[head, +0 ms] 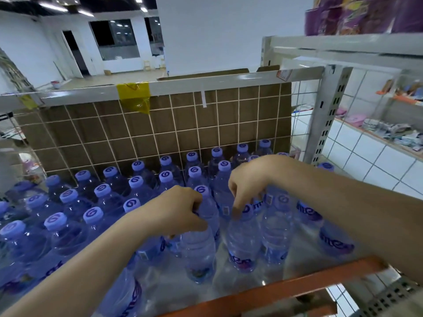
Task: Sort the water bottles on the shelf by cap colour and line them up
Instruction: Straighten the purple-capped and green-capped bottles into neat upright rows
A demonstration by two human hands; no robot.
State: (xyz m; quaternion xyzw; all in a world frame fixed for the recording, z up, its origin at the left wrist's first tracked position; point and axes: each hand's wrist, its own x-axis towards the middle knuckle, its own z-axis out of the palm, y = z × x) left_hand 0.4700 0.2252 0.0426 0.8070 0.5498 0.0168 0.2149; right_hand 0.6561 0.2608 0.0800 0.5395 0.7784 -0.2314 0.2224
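Observation:
Several clear water bottles with pale purple caps (135, 181) stand in slanted rows across the shelf (286, 287). My left hand (177, 209) grips the top of a front bottle (198, 255); its cap is hidden under my fingers. My right hand (248, 184) reaches down from the right and pinches the cap of the neighbouring front bottle (243, 245). Both bottles stand upright near the shelf's orange front edge. More bottles sit to the right under my right forearm.
A wire grid (160, 131) backed by brown cardboard closes the shelf's rear. A grey slotted upright (329, 115) stands at the right. Purple packages (357, 14) fill the shelf above. Another shelf with small goods (389, 131) lies far right.

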